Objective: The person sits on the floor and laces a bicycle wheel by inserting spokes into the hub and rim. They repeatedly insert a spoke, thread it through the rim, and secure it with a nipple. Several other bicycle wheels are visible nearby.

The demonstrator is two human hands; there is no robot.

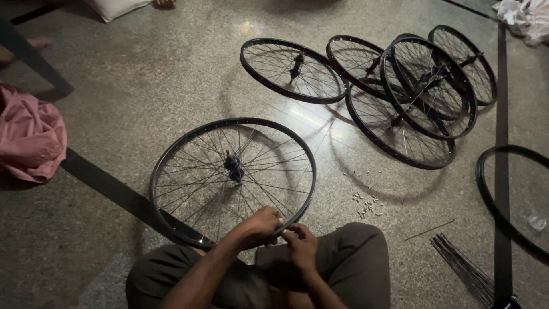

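Note:
A black spoked bicycle wheel (171, 154) lies flat on the speckled floor in front of my crossed legs, its hub (233, 166) near the middle. My left hand (260, 224) grips the near edge of its rim, fingers curled over it. My right hand (300, 245) sits just beside it at the same stretch of rim, fingers pinched together on something too small to make out.
Several more spoked wheels (426, 86) lie overlapping at the back right, one apart (291, 68). A bare rim (486, 194) lies at the right edge. Small metal nipples (366, 203) are scattered on the floor, loose spokes (463, 266) lie near my right knee, pink cloth (28, 137) sits left.

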